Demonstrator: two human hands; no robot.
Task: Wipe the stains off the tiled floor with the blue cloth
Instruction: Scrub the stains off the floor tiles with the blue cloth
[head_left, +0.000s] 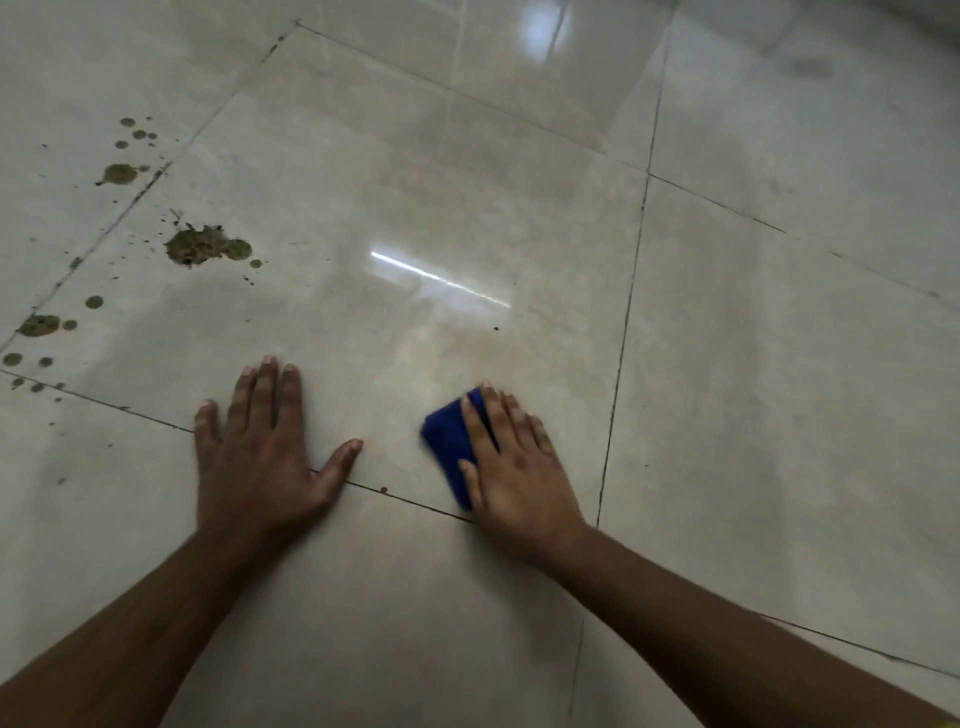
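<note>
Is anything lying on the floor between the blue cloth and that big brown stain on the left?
Only the left hand, flat on the tile, sits partly beside that path. The blue cloth under the right hand otherwise has bare floor up to the big stain.

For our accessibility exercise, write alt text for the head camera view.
A person's right hand presses a blue cloth flat on a glossy tiled floor, while the left hand rests flat beside it. Brown stains spatter the tiles farther off to the left.
</note>
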